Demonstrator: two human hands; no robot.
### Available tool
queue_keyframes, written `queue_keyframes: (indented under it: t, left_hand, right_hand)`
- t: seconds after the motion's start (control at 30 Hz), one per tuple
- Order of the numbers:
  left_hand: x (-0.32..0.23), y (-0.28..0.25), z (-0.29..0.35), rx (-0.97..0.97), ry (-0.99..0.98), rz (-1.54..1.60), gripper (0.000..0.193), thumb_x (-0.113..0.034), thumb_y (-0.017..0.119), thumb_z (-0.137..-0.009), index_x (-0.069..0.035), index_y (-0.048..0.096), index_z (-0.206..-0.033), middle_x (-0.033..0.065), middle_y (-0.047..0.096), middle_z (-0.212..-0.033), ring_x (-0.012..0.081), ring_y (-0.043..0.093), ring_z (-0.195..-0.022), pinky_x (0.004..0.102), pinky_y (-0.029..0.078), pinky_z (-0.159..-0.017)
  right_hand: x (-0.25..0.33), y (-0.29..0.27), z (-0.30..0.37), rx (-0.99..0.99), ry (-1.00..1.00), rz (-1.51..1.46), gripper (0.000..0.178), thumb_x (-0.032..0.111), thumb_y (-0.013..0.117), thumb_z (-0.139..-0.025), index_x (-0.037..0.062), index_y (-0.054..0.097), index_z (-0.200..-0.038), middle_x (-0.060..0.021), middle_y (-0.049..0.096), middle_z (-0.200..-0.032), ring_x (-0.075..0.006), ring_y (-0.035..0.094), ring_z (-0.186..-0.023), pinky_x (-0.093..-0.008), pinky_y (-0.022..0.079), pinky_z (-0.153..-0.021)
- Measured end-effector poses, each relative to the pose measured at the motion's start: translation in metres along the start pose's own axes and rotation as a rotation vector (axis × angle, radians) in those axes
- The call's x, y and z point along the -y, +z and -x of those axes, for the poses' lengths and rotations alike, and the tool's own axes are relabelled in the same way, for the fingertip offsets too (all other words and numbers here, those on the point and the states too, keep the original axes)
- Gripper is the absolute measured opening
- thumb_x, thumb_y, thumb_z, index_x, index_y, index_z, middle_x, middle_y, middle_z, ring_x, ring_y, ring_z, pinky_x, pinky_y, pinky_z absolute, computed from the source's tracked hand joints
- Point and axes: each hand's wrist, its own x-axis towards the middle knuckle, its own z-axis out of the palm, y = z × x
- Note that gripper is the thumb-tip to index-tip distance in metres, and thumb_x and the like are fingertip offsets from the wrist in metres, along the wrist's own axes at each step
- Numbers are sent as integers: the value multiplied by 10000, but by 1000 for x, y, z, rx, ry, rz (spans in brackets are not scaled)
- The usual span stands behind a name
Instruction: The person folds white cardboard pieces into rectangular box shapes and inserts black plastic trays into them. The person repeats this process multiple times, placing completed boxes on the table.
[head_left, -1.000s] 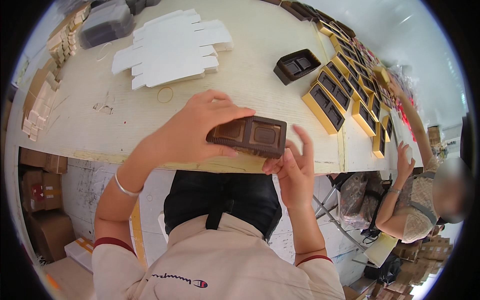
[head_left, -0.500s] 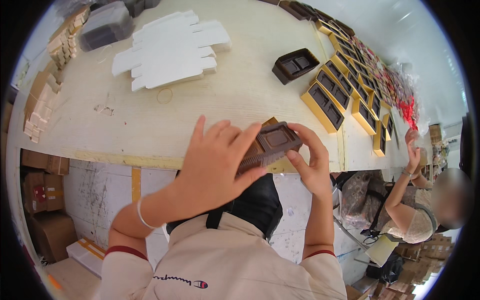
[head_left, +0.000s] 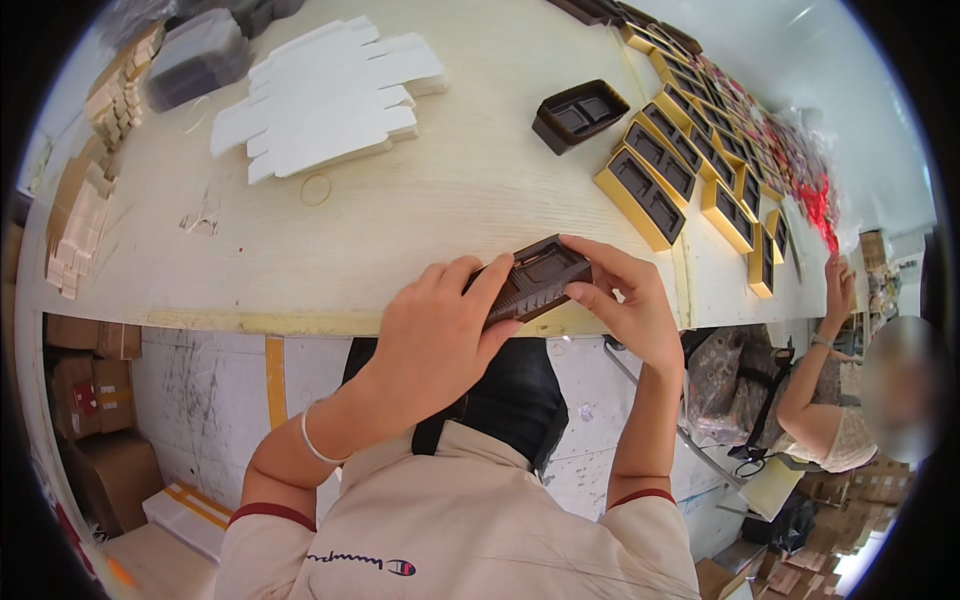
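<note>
Held a dark brown ribbed plastic tray (head_left: 552, 270) between left hand (head_left: 435, 325) and right hand (head_left: 638, 300), tilted over the table's (head_left: 300, 265) near edge (could barely make out its left end behind the left hand). Saw gold boxes (head_left: 630, 215) to the right and dark trays (head_left: 590, 12) cut off at the top.

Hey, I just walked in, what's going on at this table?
A person's left hand and right hand hold a dark brown tray between them, at the table's near edge. Gold boxes with dark inserts stand to the right, near a loose tray. Flat white card lies left. Farther right, a co-worker's hand is raised.
</note>
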Motion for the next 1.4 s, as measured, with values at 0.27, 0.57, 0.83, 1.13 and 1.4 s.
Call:
queue_keyframes:
  t: [0.27,0.57,0.83,1.13,1.4]
  left_hand:
    - [25,-10,-5,110,236,-57,542,-148,679,-826,-154,516,-1344,153,541,-1200,342,543,-1054,400,465,-889]
    - [39,-13,-11,105,393,-233,480,-100,645,-849,-172,554,-1315,181,463,-1340,361,484,-1167,433,421,-963]
    - [59,-47,-19,383,310,142,461,-145,655,-867,-115,558,-1317,184,414,-1434,355,444,-1264,408,399,-1034]
    - [53,-51,-25,360,308,-62,448,-135,683,-837,-181,606,-1277,109,420,-1455,330,536,-1165,388,454,-962]
    - [58,-25,6,236,390,-416,545,-205,675,-827,-174,528,-1350,76,360,-1509,344,261,-1416,639,194,-1107]
  right_hand:
    - [-15,2,-7,117,-234,59,373,7,680,-827,54,645,-1195,-27,474,-803,-119,446,-672,-254,391,-595]
    - [-17,15,-6,150,-193,6,262,-6,633,-866,27,678,-1121,-74,604,-762,-117,496,-588,-262,397,-543]
    - [-24,26,-2,-18,-353,131,242,31,653,-850,72,707,-1082,-72,477,-679,-177,471,-566,-293,389,-541]
    - [-29,28,1,-39,-288,65,256,46,667,-845,46,687,-1100,-66,512,-746,-179,486,-642,-294,402,-594]
    - [-23,31,-1,-113,-615,423,420,127,771,-711,25,617,-1087,-257,403,-1401,-415,503,-1173,-438,457,-925]
